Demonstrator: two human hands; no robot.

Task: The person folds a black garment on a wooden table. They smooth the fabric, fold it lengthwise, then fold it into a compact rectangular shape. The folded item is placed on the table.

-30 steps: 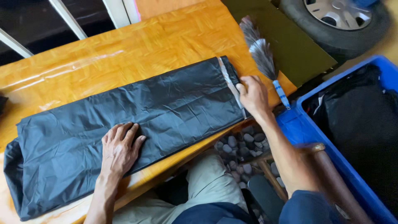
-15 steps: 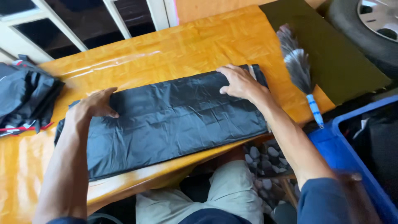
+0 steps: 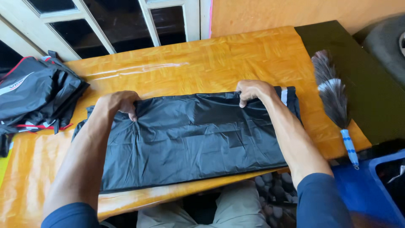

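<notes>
Garment (image 3: 190, 139) flat on table (image 3: 236, 55); L hand (image 3: 120, 103) & R hand (image 3: 251, 90) grip far edge.

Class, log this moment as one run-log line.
left hand: pinching far edge of black shiny folded garment | right hand: pinching same edge | surface: orange wooden table

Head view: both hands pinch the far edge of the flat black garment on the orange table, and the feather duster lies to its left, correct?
Not quite. In the head view the feather duster lies to the right of the black garment, not its left. The rest holds: the left hand and right hand both pinch the garment's far edge on the orange table.
</notes>
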